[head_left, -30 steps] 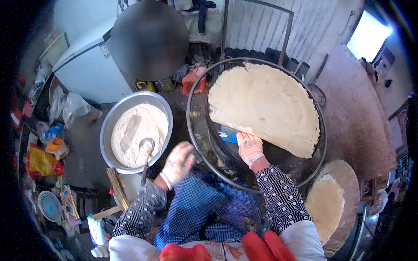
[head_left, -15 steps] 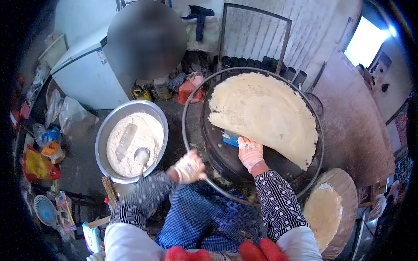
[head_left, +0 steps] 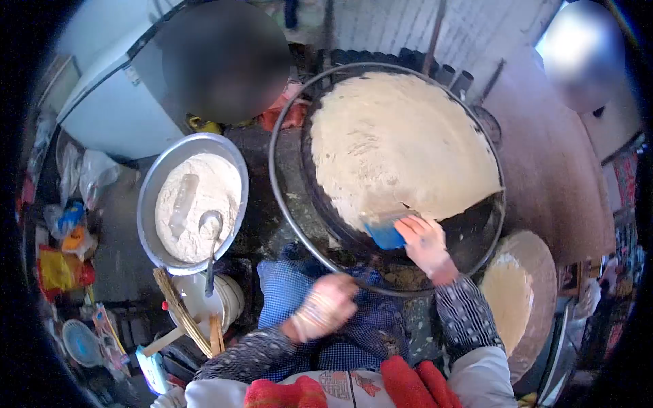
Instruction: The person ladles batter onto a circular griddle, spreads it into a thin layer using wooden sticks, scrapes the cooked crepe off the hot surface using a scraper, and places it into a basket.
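My right hand (head_left: 423, 243), in a thin pale glove, grips a blue scraper (head_left: 385, 234). The scraper's edge is at the near edge of a wide, thin sheet of batter (head_left: 401, 149), which has a small dark tear beside it. The sheet covers most of a round black griddle (head_left: 469, 238), with a metal hoop (head_left: 279, 177) around it. Over my lap, my left hand (head_left: 326, 306) is curled into a loose fist, gloved too and slightly blurred; nothing shows in it.
Left of the griddle stands a metal basin (head_left: 146, 224) of flour with a ladle (head_left: 211, 231) and a clear bottle (head_left: 183, 204). A white bucket (head_left: 231, 299) is below it. At right, a round tray (head_left: 537, 272) bears pale flatbread (head_left: 507, 299). A white chest freezer (head_left: 102, 115) stands back left.
My right hand and the scraper have moved right and slightly toward me. The sheet now reaches farther over the griddle's near side. My left hand has moved from the hoop to over my lap.
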The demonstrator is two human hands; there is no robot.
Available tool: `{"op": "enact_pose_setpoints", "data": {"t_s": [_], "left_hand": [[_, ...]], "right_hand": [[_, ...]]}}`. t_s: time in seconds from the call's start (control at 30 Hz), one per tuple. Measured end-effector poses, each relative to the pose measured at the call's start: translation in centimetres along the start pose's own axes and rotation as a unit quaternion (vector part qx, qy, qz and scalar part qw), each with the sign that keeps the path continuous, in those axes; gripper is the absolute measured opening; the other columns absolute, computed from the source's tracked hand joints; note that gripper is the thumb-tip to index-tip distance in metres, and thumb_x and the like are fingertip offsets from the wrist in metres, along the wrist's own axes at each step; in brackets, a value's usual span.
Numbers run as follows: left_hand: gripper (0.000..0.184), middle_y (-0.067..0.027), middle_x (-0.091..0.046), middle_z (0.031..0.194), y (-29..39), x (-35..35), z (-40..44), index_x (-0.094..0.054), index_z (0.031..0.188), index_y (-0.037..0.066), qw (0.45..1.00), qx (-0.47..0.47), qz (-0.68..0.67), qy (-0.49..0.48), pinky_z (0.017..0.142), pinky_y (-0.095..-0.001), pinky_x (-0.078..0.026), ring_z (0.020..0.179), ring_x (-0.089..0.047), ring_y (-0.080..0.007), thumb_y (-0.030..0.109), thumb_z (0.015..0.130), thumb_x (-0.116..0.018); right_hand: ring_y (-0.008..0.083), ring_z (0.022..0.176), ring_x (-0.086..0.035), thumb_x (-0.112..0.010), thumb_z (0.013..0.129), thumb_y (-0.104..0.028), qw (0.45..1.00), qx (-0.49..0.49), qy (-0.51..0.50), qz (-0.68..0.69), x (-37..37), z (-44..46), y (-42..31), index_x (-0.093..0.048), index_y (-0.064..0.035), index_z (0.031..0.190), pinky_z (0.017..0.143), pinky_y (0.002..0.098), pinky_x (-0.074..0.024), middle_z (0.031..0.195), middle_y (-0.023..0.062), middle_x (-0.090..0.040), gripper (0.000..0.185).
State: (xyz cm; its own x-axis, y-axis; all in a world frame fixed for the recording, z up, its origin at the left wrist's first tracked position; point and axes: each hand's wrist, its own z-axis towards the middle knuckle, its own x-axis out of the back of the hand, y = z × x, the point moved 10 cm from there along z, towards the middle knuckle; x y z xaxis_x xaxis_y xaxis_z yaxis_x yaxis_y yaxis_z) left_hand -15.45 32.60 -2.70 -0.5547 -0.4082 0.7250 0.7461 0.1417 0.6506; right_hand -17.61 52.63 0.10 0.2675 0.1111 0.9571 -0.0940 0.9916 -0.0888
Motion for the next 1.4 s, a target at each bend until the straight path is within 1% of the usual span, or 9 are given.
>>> {"op": "enact_pose_setpoints", "data": {"t_s": [0.13, 0.17, 0.27, 0.37, 0.43, 0.57, 0.97, 1.13, 1.4], "left_hand": [[0.036, -0.0222, -0.055, 0.122, -7.6, 9.1, -5.1, -0.056, 0.118, -0.001, 0.974, 0.121, 0.133, 0.139, 0.096, -0.0469, -0.046, 0.111, -0.055, -0.0389, 0.010, 0.084, -0.064], [0.037, -0.0226, -0.053, 0.125, -9.3, 10.1, -6.7, -0.056, 0.120, 0.000, 0.965, 0.148, 0.128, 0.172, 0.097, -0.0473, -0.045, 0.112, -0.054, -0.0388, 0.012, 0.086, -0.064], [0.051, -0.0249, -0.048, 0.130, -11.8, 8.9, -9.2, -0.048, 0.130, 0.001, 0.937, 0.240, 0.151, 0.203, 0.100, -0.0499, -0.042, 0.118, -0.048, -0.0435, 0.023, 0.088, -0.066], [0.074, -0.0293, -0.034, 0.145, -12.4, 1.1, -8.2, -0.039, 0.143, 0.007, 0.880, 0.412, 0.229, -0.060, 0.105, -0.0649, -0.028, 0.135, -0.029, -0.0508, 0.052, 0.088, -0.057], [0.075, -0.0279, -0.028, 0.151, -11.5, -0.3, -6.9, -0.037, 0.146, 0.011, 0.857, 0.408, 0.292, -0.119, 0.106, -0.0678, -0.024, 0.138, -0.022, -0.0529, 0.055, 0.088, -0.053], [0.073, -0.0266, -0.031, 0.150, -11.4, -1.3, -6.6, -0.040, 0.145, 0.014, 0.866, 0.392, 0.290, -0.114, 0.107, -0.0645, -0.026, 0.136, -0.027, -0.0517, 0.056, 0.087, -0.054], [0.064, -0.0233, -0.039, 0.143, -11.5, 0.8, -9.3, -0.049, 0.136, 0.014, 0.905, 0.370, 0.208, 0.032, 0.109, -0.0586, -0.026, 0.132, -0.034, -0.0470, 0.047, 0.083, -0.064], [0.038, -0.0258, -0.054, 0.124, -14.6, 11.6, -7.8, -0.051, 0.126, -0.003, 0.916, 0.180, 0.094, 0.345, 0.105, -0.0465, -0.039, 0.117, -0.051, -0.0435, 0.016, 0.093, -0.057], [0.047, -0.0117, -0.054, 0.129, -15.6, 11.6, 3.7, -0.061, 0.117, 0.008, 0.920, 0.036, 0.385, -0.058, 0.113, -0.0525, -0.020, 0.129, -0.038, -0.0319, 0.045, 0.088, -0.057]], "right_hand": [[0.0265, 0.111, -0.060, -0.064, 0.078, -0.007, 0.993, -0.093, -0.022, -0.068, 8.5, -13.3, 0.9, -0.064, -0.0045, 0.113, 0.102, 0.0408, -0.0442, 0.116, 0.0127, -0.064, 0.036], [0.0267, 0.112, -0.059, -0.064, 0.083, -0.011, 0.946, -0.303, 0.102, 0.045, 8.3, -21.4, 5.1, -0.063, -0.0042, 0.116, 0.101, 0.0399, -0.0444, 0.119, 0.0124, -0.063, 0.034], [0.0262, 0.110, -0.057, -0.061, 0.096, -0.028, 0.413, -0.601, 0.478, 0.491, 3.3, -43.4, 8.6, -0.058, -0.0051, 0.124, 0.095, 0.0354, -0.0484, 0.125, 0.0089, -0.061, 0.036], [0.0288, 0.111, -0.058, -0.070, 0.088, -0.030, 0.400, -0.571, 0.412, 0.587, 3.1, -39.8, 3.1, -0.047, -0.0056, 0.138, 0.097, 0.0437, -0.0472, 0.125, 0.0107, -0.060, 0.060], [0.0209, 0.094, -0.061, -0.058, 0.094, -0.036, 0.635, -0.573, 0.274, 0.440, 3.7, -35.8, 2.1, -0.056, -0.0113, 0.130, 0.084, 0.0356, -0.0499, 0.110, 0.0062, -0.063, 0.044], [0.0298, 0.102, -0.061, -0.062, 0.070, -0.008, 0.982, -0.143, 0.115, 0.046, 9.6, -14.3, -5.7, -0.067, -0.0088, 0.106, 0.092, 0.0434, -0.0474, 0.107, 0.0095, -0.063, 0.036], [0.0256, 0.105, -0.062, -0.055, 0.080, -0.017, 0.993, -0.047, 0.058, -0.094, 0.0, -3.9, -2.7, -0.061, -0.0036, 0.109, 0.092, 0.0409, -0.0455, 0.110, 0.0121, -0.066, 0.033], [0.0259, 0.111, -0.061, -0.053, 0.084, -0.017, 0.988, -0.073, 0.041, -0.129, -3.0, 1.0, -0.7, -0.061, -0.0050, 0.113, 0.098, 0.0413, -0.0425, 0.117, 0.0125, -0.066, 0.033], [0.0246, 0.108, -0.063, -0.057, 0.080, -0.016, 0.979, -0.061, 0.070, -0.183, -4.7, 5.9, -1.2, -0.064, -0.0076, 0.111, 0.098, 0.0409, -0.0439, 0.112, 0.0103, -0.068, 0.033]]}}
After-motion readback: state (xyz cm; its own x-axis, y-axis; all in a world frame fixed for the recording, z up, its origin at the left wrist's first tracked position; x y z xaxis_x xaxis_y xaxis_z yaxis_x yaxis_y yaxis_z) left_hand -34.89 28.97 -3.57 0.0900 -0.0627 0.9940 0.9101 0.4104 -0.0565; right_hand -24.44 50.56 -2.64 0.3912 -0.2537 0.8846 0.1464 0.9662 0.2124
